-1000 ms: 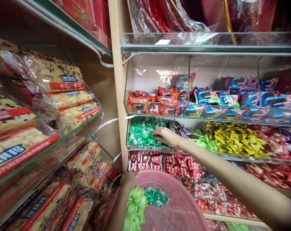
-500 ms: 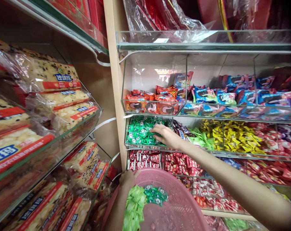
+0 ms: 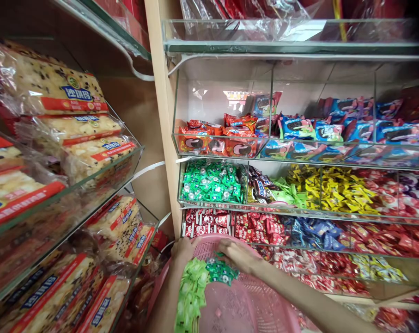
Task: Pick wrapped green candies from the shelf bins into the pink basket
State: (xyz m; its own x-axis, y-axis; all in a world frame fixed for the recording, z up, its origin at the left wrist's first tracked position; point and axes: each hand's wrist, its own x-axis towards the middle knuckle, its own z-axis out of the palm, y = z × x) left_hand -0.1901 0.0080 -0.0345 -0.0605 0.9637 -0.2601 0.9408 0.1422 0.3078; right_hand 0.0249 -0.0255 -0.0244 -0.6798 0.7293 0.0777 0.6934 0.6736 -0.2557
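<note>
My left hand point(image 3: 182, 252) is closed on the far left rim of a pink plastic basket point(image 3: 264, 296). Inside lie light green packets point(image 3: 191, 289) on the left and dark green candies point(image 3: 219, 273) beside them. Over the dark green candies is my right hand point(image 3: 234, 254), fingers curled down inside the far edge; green wrappers show at its fingertips. More green candies point(image 3: 212, 182) fill the shelf compartment above the basket.
Glass-fronted shelves hold yellow candies point(image 3: 337, 187), blue candies point(image 3: 315, 233), red packets point(image 3: 207, 223) and blue cookie packs point(image 3: 295, 127). Wrapped pastries point(image 3: 70, 92) are stacked at the left. A wooden post point(image 3: 162, 115) stands between the shelves.
My right hand has come down from the green candy compartment into the basket. My left hand stays on the rim. The view has tilted down a little.
</note>
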